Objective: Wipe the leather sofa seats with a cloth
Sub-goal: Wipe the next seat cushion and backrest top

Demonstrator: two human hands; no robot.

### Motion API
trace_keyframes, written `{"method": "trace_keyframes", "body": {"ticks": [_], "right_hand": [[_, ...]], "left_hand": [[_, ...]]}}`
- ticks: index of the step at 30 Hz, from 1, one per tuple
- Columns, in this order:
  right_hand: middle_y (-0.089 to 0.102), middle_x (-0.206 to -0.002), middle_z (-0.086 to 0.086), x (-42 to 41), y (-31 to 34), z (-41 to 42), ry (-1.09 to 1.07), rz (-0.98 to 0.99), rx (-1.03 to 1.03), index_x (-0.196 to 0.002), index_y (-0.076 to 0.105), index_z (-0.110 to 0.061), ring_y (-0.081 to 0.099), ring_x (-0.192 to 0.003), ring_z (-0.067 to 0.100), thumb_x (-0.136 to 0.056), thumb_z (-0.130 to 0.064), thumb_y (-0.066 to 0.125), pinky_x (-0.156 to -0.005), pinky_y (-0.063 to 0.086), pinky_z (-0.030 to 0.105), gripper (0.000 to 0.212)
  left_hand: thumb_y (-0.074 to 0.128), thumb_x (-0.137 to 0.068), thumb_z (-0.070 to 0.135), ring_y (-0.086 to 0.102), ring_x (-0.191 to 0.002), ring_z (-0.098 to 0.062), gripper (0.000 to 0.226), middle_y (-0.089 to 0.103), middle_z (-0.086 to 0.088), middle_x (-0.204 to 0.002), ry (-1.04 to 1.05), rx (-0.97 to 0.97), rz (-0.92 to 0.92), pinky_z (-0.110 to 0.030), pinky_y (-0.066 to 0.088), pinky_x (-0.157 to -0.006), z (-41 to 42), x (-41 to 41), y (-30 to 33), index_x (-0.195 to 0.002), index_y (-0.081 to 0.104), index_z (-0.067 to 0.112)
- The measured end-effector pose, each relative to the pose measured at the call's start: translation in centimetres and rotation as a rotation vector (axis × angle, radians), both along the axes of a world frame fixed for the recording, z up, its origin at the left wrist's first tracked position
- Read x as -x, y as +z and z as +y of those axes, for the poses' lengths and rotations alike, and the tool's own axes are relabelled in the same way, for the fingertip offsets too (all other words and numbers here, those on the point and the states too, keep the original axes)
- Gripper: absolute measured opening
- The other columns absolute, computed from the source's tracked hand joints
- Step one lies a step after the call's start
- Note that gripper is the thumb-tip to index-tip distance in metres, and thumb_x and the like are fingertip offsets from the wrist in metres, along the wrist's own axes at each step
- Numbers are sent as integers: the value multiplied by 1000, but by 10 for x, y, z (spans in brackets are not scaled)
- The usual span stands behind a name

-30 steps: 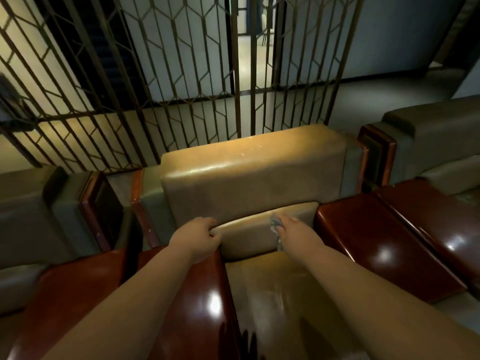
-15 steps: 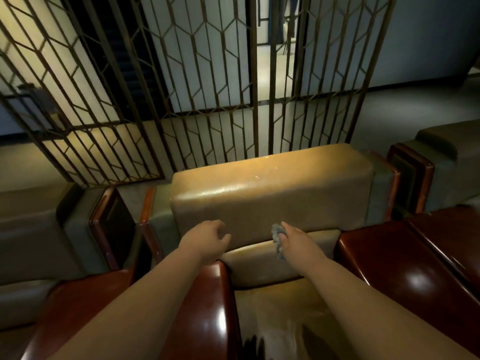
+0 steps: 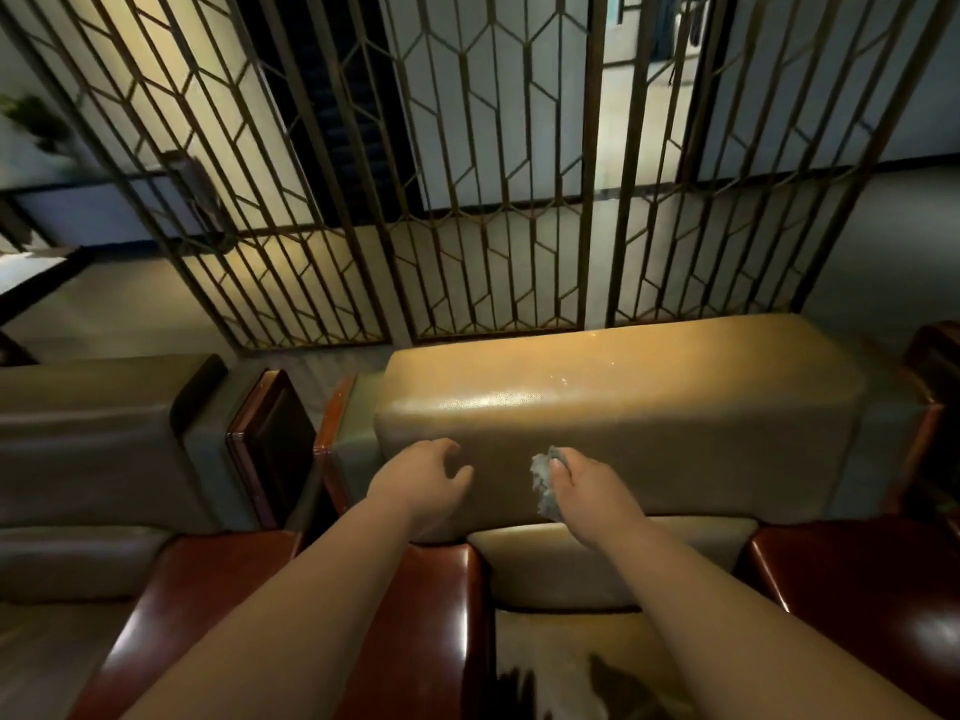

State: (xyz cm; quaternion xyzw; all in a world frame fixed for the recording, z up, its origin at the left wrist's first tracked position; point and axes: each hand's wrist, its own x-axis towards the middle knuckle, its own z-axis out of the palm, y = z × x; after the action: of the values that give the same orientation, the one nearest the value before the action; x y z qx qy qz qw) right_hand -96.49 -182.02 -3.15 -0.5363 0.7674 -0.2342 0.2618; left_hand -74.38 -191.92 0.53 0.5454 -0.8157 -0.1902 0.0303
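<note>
With my right hand (image 3: 587, 483) clutching the cloth (image 3: 544, 480) against the backrest (image 3: 675, 433) and my left hand (image 3: 426, 478) loose, I judge wiping underway; next, sweep sideways

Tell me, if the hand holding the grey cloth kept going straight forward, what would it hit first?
Most likely the tan leather backrest: the right hand with the cloth already looks against it, though depth is unclear.

A tan leather sofa (image 3: 623, 433) with glossy reddish-brown wooden armrests (image 3: 431, 631), a crumpled grey cloth (image 3: 543, 480), and a bronze metal screen (image 3: 493, 200) patterned in elongated hexagons.
</note>
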Motion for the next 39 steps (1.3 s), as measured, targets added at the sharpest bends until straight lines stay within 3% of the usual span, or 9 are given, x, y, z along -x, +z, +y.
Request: {"method": "trace_keyframes", "body": {"ticks": [9,16,19,23,26,29,32,37,39], "right_hand": [[68,-126,16,-9,-26,-44,-13,35,-23,-132,59,-16,61,-114,34,-111,-33,35,-87,43,35,37],[63,-131,9,-9,-18,-130,7,99,64,-139,55,-21,59,-113,27,-111,-30,35,-85,40,32,35],[56,-145,5,-13,-25,-184,41,167,128,-150,48,-21,54,-127,25,-111,-30,35,-99,41,32,42],[27,-169,4,-31,-56,-264,103,305,83,-163,25,-19,20,-157,22,-112,-33,32,-126,14,31,53],[10,-174,8,-56,-94,-302,170,433,-40,-166,14,-18,6,-160,26,-110,-42,29,-129,7,39,62],[12,-173,9,-77,-116,-328,321,457,4,-165,19,-17,10,-160,28,-104,-52,22,-130,8,43,71],[19,-172,8,-70,-115,-376,576,453,53,-165,24,-18,14,-159,27,-103,-51,19,-130,9,42,70],[18,-172,4,-68,-113,-445,363,427,-42,-164,22,-22,11,-160,24,-109,-44,26,-129,9,42,59],[22,-171,4,-79,-113,-428,438,400,20,-162,27,-24,15,-159,24,-107,-43,25,-129,14,43,59]], "left_hand": [[56,-99,53,58,-132,-23,58,63,-1,-144,-23,-36,-8,-38,49,-108,-55,8,-29,-147,57,21],[53,-101,51,58,-132,-25,55,59,-1,-147,-21,-42,2,-42,50,-107,-135,9,-39,-149,52,25],[52,-100,50,54,-135,-26,56,56,-2,-148,18,1,-31,-43,48,-108,-188,3,-52,-150,52,24],[46,-101,52,51,-136,-26,55,52,-1,-148,9,89,-100,-44,46,-109,-266,-4,-83,-147,53,23],[42,-103,56,27,-156,-22,65,31,0,-169,-39,132,-102,-45,27,-126,-297,-9,-120,-161,37,28],[35,-104,53,7,-162,-16,67,11,6,-176,-43,160,-57,-46,15,-131,-309,-16,-156,-167,21,34],[38,-105,46,9,-162,-16,67,14,4,-175,-21,180,16,-44,16,-131,-314,-19,-163,-167,22,26],[39,-106,47,6,-162,-21,73,12,-6,-176,119,167,51,-38,11,-132,-307,-19,-154,-167,20,13],[37,-108,45,2,-162,-19,71,10,-5,-176,99,140,64,-34,6,-132,-306,-19,-152,-167,18,12]]}}
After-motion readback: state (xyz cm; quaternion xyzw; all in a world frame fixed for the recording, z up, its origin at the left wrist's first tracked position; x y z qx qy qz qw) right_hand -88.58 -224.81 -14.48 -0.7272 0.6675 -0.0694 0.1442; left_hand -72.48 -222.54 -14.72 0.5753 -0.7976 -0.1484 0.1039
